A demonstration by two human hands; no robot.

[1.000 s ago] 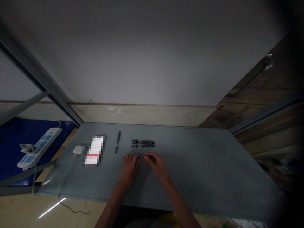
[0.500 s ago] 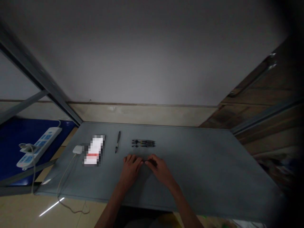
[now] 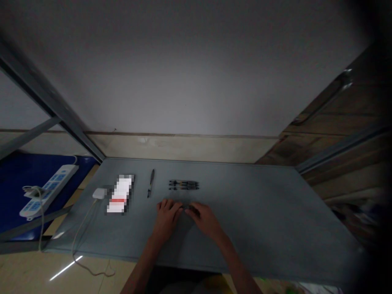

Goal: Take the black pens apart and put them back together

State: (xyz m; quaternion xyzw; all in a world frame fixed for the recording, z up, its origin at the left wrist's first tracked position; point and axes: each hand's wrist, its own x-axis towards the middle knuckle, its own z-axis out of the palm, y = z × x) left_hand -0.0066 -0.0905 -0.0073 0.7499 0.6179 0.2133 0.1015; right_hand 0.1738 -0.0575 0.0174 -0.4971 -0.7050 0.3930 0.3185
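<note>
A dark pen [image 3: 186, 207] spans the small gap between my two hands, low over the grey tabletop [image 3: 260, 220]; its ends are hidden by fingers. My left hand [image 3: 167, 216] pinches the pen's left end with thumb and forefinger, the other fingers lying curled beside it. At the right end, the fingertips of my right hand [image 3: 206, 218] are closed on the same pen. Just beyond both hands, several dark pens [image 3: 183, 185] lie side by side in a horizontal group. Another pen [image 3: 151, 183] rests alone to their left, pointing away from me.
A phone with a blurred screen [image 3: 120, 194] lies on the left of the table, beside a white charger [image 3: 99, 193] with a trailing cable [image 3: 75, 241]. Further left, a white power strip [image 3: 49, 192] sits on a blue surface [image 3: 12, 175]. A pale wall [image 3: 183, 90] rises behind.
More of the dark pen now shows between my fingertips, as my hands have drawn slightly apart. The pens on the table lie as before; the view has shifted a little.
</note>
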